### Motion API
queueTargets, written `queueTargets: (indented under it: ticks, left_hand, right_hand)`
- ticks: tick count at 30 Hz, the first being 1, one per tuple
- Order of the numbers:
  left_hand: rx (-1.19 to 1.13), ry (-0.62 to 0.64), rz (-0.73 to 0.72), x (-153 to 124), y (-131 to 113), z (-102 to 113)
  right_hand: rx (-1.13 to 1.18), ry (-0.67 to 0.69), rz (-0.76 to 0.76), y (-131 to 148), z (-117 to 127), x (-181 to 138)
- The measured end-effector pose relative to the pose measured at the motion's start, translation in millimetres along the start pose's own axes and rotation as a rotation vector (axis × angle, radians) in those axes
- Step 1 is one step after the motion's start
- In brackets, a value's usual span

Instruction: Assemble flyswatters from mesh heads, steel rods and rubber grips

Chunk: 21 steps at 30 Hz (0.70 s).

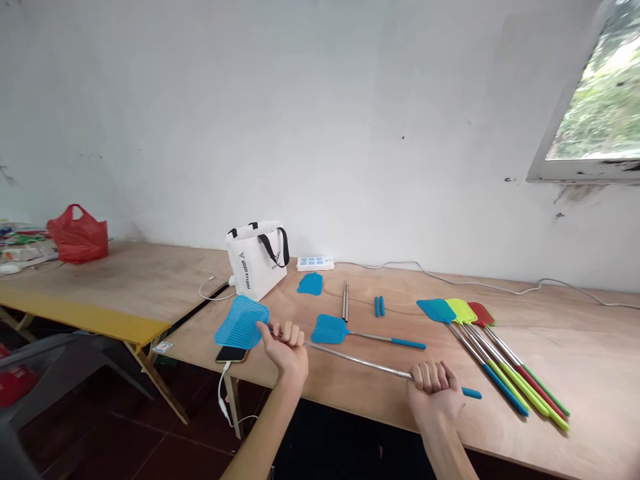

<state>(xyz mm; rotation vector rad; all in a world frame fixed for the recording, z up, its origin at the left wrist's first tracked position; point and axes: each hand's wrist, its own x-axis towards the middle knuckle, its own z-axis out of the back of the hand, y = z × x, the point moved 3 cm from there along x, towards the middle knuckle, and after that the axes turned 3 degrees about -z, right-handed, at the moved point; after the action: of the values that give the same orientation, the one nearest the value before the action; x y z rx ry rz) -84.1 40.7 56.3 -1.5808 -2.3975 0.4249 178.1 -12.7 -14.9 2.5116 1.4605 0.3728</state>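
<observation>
Both my hands hold one fly swatter with a blue head (pixel 242 323) and a long metal rod. My left hand (pixel 285 350) is closed round the rod just below the head. My right hand (pixel 435 390) grips the other end, where a blue handle tip sticks out past the fist. Behind the rod, another blue fly swatter (pixel 330 329) lies on the wooden table (pixel 365 393). Farther back are loose blue swatter heads (pixel 311 284), metal rods (pixel 345 301) and two blue handle grips (pixel 379 306).
Several swatters with blue, yellow-green, red and green handles (pixel 520 380) lie at the right. A white tote bag (pixel 257 260), a power strip (pixel 315 263) and a phone (pixel 233 355) on a cable are at the left. A red plastic bag (pixel 79 237) sits on the far-left table.
</observation>
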Motion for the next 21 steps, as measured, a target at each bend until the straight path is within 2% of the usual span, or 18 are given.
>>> queueTargets:
  ticks: [6, 15, 18, 21]
  left_hand:
    - [0.050, 0.053, 0.079, -26, 37, 9]
    - [0.036, 0.011, 0.118, -26, 31, 11]
    - [0.066, 0.042, 0.104, -28, 33, 11]
    - [0.077, 0.066, 0.114, -29, 37, 13]
  right_hand:
    - [-0.019, -0.049, -0.044, -24, -24, -33]
    - [-0.002, -0.252, -0.050, -18, -50, -57]
    - [-0.004, -0.262, -0.051, -18, -53, -61]
    - [-0.025, -0.209, -0.013, -16, -54, -62]
